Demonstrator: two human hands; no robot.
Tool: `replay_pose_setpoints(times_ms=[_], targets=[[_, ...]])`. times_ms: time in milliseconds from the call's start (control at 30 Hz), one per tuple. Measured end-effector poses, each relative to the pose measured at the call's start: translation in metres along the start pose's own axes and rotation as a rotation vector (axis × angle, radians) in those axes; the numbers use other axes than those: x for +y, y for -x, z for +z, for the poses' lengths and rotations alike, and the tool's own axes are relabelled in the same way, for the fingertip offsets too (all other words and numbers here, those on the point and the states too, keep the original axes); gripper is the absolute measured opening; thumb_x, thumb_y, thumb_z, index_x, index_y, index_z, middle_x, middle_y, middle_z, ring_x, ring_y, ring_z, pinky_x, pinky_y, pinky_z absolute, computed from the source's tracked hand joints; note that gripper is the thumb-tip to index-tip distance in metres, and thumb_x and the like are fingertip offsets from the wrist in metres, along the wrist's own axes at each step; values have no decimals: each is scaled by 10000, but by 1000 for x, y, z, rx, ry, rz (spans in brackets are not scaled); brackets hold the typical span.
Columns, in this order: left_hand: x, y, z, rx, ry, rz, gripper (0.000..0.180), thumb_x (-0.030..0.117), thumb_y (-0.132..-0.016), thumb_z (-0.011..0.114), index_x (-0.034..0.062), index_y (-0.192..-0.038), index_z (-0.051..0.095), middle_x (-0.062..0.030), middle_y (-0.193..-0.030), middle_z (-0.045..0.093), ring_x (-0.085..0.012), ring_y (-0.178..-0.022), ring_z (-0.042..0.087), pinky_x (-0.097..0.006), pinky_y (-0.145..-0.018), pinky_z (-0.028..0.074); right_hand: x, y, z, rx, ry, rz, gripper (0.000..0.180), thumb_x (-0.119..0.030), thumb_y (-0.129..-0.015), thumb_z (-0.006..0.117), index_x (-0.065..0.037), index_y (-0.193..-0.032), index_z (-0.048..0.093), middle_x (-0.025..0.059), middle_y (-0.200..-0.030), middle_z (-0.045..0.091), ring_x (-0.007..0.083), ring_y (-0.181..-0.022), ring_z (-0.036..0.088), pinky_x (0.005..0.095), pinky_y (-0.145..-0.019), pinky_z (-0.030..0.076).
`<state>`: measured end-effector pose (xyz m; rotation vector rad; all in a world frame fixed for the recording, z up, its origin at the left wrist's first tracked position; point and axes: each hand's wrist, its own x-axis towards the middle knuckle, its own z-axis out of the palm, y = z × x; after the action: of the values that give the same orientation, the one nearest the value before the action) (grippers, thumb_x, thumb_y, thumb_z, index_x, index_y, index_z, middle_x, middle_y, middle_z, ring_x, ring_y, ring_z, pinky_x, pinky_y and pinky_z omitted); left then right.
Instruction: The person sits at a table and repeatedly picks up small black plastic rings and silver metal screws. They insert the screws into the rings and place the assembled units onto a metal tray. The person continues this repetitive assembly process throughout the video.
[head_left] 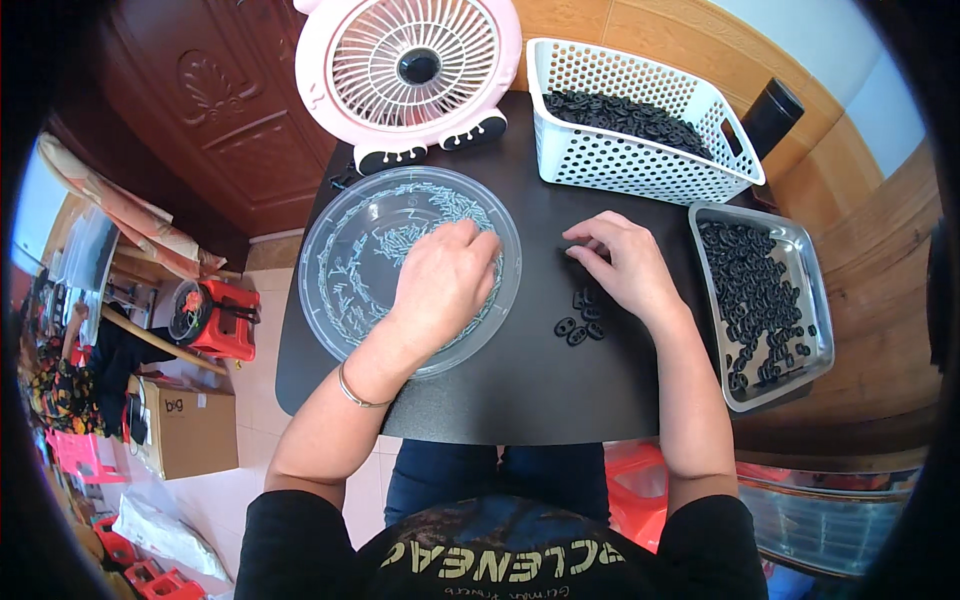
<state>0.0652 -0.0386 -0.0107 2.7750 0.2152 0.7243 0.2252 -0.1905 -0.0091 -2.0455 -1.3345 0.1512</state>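
My left hand [447, 280] reaches over a round clear plastic tub [311, 262], its fingers bunched together and pointing down. Small silvery screw-like pieces [398, 241] lie scattered across the tub's bottom. Whatever those fingertips hold, if anything, is hidden under the hand. To the right of the tub, my right hand [630, 268] is raised above the dark table, thumb and fingers drawn close in a pinch. Anything between them is too small to make out. Just below it sit several small black oval parts with two holes [576, 331].
A white perforated basket [640, 172] heaped with black parts [625, 122] stands at the back right. Beside it are a metal tray [815, 335] of black oval parts and a black cylinder [772, 115]. A pink fan [418, 68] stands behind the tub. Another person sits far left.
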Motion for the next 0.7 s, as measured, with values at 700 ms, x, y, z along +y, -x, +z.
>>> replay_pose_setpoints(times_ms=[700], targets=[[7,0,3,-62,130,35,167,53,-664,598,39,-820,540,-111,-802,479,-290,-790,489,-376,-703,409,-5,2,1,-76,67,-84,167,-78,-712,631,-74,-878,616,72,-832,574,232,-747,589,319,-678,479]])
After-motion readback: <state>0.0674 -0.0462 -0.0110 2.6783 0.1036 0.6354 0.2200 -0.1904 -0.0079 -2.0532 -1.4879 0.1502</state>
